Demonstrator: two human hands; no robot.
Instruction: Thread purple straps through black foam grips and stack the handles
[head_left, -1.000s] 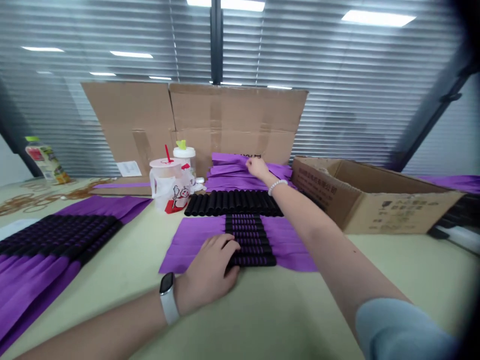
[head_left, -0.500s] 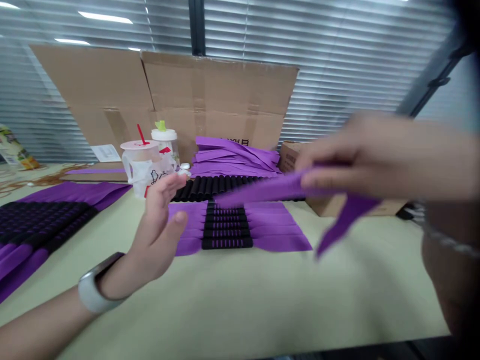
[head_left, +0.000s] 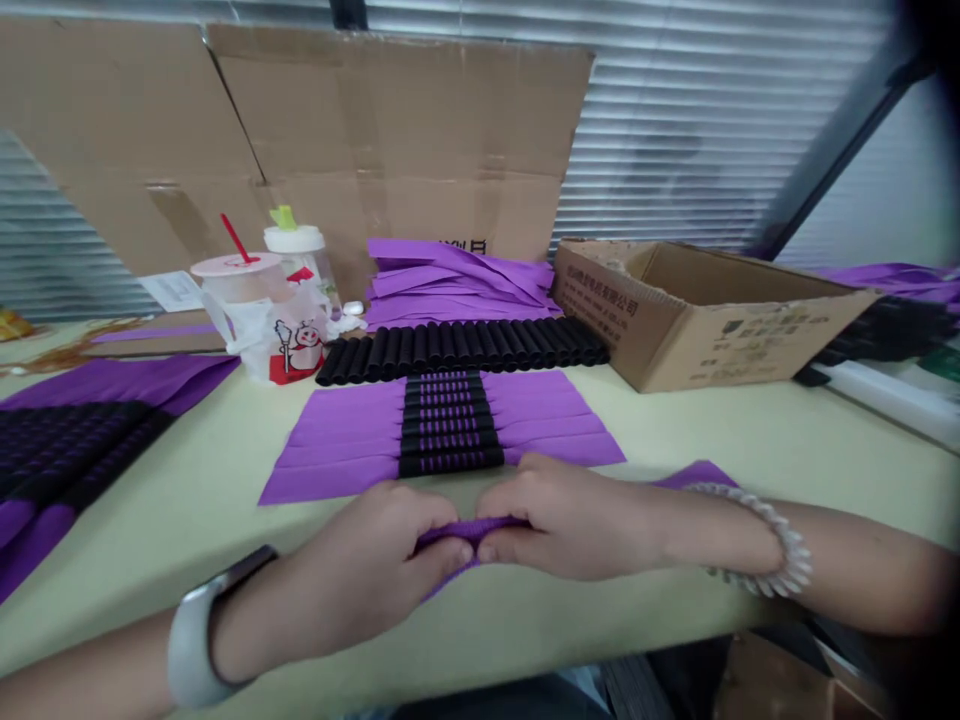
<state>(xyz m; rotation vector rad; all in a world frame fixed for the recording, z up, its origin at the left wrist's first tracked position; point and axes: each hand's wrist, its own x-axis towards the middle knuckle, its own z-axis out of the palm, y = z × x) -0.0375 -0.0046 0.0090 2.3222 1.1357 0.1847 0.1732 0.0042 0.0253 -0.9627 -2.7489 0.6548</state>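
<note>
A purple fabric strip (head_left: 474,530) is pinched between my two hands, close to the front of the table. My left hand (head_left: 367,575), with a watch on its wrist, closes thumb and fingers on one part of it. My right hand (head_left: 574,520), wearing a coiled bracelet, grips it right beside the left. One end of the strip shows behind my right wrist. Just beyond my hands lies a row of purple strips (head_left: 330,435), each passing through a black sleeve (head_left: 450,440) at its middle.
Behind stand a row of black tubes (head_left: 465,348), a pile of purple strips (head_left: 457,285) and an open cardboard box (head_left: 667,330). A lidded cup (head_left: 247,290) and a bottle (head_left: 304,255) are at the back left. More sleeved strips (head_left: 82,440) lie at left.
My right hand has brought the purple strip down and left to the table's front. My left hand, open before, now grips the strip too. The view has tilted down.
</note>
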